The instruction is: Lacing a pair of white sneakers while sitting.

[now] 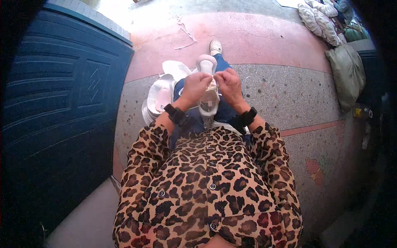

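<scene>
A pale shoe (209,104) with a greyish toe and a pinkish, rounded far end rests between my thighs, its toe toward me. Over its lacing area, my left hand (197,87) and my right hand (230,86) meet, nearly touching. Both have thumb and fingers pinched together. A thin pale strand, apparently a shoelace (214,81), shows between the fingertips; most of it is hidden by the hands. Left of my legs lies a white bundle (154,93) with a pink, insole-shaped piece (163,99) in it.
A loose white lace (187,34) lies on the pink floor ahead, near my outstretched shod foot (215,46). A dark blue panelled door (66,91) stands close on my left. Stuffed sacks (346,74) and bundled pale cloth (316,20) sit at the far right.
</scene>
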`<state>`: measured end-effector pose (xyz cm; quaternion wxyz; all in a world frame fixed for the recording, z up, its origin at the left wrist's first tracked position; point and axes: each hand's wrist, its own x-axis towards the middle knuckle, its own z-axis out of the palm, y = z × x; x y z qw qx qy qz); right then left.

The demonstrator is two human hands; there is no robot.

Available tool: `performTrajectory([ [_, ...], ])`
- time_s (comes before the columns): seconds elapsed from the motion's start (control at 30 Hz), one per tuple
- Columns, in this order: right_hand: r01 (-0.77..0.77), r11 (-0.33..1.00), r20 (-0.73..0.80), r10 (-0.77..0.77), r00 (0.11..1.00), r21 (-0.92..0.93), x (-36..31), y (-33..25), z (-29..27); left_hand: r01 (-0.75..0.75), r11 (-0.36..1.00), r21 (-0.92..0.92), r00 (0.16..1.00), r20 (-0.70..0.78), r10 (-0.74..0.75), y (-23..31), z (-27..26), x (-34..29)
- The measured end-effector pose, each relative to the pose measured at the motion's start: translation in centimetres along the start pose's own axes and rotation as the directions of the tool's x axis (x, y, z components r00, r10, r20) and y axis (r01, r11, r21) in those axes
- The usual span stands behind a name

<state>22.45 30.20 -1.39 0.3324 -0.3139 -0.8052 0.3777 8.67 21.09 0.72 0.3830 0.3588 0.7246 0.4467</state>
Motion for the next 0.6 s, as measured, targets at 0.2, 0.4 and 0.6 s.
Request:
performTrajectory([
  [0.2, -0.162, 0.987, 0.204, 0.158, 0.966, 0.002, 3.5, 0.8, -0.3, 0.066, 0.989, -0.132, 0.997, 0.056, -0.06, -0.9, -0.9, 3.8],
  [0.4, -0.297, 0.955, 0.094, 0.296, 0.951, 0.0, 2.1, 3.7, -1.8, -0.059, 0.872, 0.485, 0.974, -0.165, 0.157, -10.0, -7.3, 7.9],
  [0.6, -0.404, 0.914, 0.126, 0.407, 0.905, -0.046, -5.1, 12.5, -4.8, 0.494, 0.518, 0.698, 0.867, -0.439, -0.235, -19.0, -17.3, 2.8],
])
